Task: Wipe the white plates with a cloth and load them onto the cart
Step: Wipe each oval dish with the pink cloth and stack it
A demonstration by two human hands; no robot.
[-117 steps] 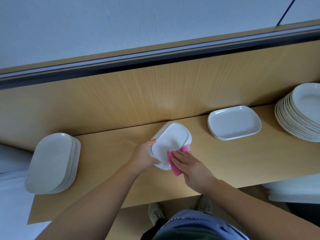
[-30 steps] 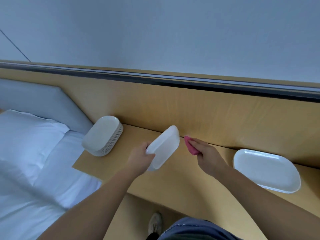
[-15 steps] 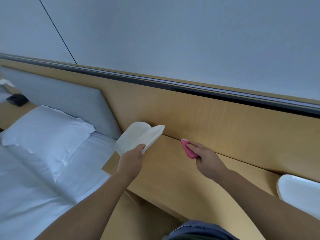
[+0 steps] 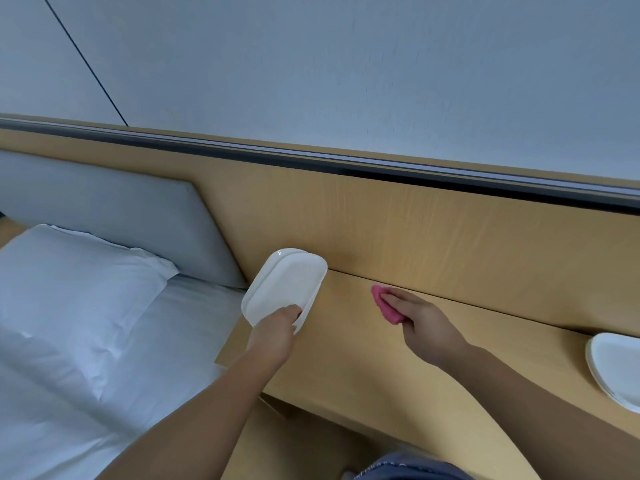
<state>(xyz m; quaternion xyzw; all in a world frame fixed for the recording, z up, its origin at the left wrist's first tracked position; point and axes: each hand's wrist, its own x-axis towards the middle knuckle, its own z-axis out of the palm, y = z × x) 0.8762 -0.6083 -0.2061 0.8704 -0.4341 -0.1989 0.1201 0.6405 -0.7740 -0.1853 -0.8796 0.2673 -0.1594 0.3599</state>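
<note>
Pale blue-grey wall (image 4: 346, 64) rises behind a white-sheeted bed (image 4: 69, 375) with a pillow (image 4: 76, 271), and a long wooden ledge (image 4: 381, 375) runs beside them. At the ledge's left end the left hand (image 4: 273, 330) grips a white plate (image 4: 284, 282) by its near rim, tilted up. More white plates (image 4: 616, 368) sit stacked at the far right. Between them, the right hand (image 4: 426, 323) holds a pink cloth (image 4: 384, 304) under its fingers, just above the ledge.

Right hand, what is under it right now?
The pink cloth sticks out from under the right hand's fingers, above the wooden shelf. The hand covers the rest of the cloth.
</note>
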